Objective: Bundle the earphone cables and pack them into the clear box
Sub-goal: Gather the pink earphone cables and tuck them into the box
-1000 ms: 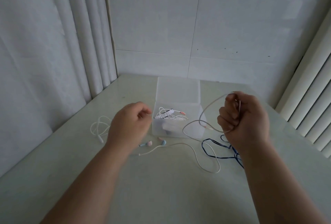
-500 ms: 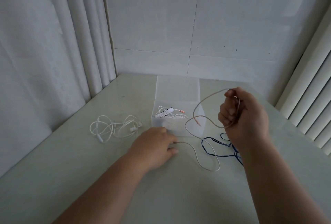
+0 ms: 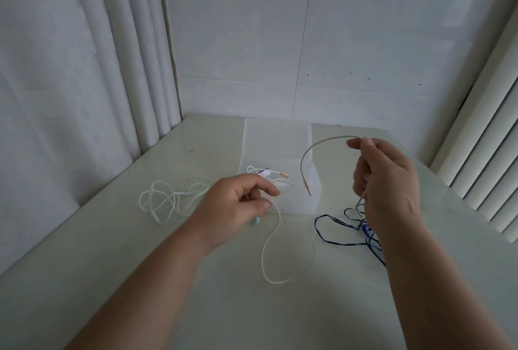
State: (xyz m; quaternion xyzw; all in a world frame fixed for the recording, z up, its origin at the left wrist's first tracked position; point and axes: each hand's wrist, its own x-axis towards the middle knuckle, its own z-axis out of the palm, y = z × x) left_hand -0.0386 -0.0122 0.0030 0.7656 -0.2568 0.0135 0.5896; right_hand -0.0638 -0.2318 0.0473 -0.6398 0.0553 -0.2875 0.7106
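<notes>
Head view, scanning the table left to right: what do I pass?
White earphone tangle → left hand → clear box → right hand. Left out: the cream cable, pinched by both hands and spanning them, and the blue cable, partly behind the right hand.

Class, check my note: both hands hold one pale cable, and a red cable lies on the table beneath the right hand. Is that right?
One slip: the head view shows a blue cable, not a red one, on the table beneath the right hand. The left hand and right hand do both hold one pale cable.
</notes>
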